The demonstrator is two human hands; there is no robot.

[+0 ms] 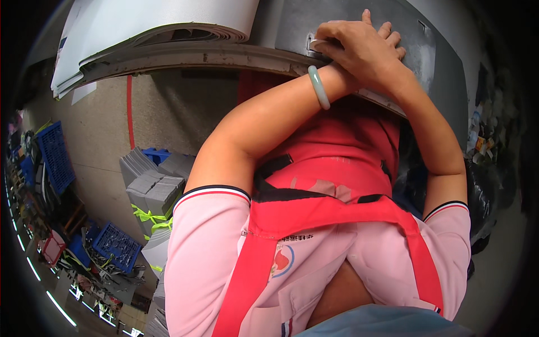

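Hands: together on dark board (295, 23); left hand (395, 39) spread, right hand (371, 53) grip unclear
Metal slot (310, 45): slip could nick nearby fingers (331, 28)

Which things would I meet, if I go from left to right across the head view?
Upper blue plastic crate → grey sheet stack tied with yellow-green ribbon → the two overlapping hands → black plastic bag.

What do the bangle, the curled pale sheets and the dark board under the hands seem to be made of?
Bangle: pale green, smooth, glossy; perhaps jade, glass or plastic possible. Curled pale sheets: satin foam or plastic, perhaps, since layers bend softly. Dark board: matte, pale scuffs; plastic or metal, unclear.
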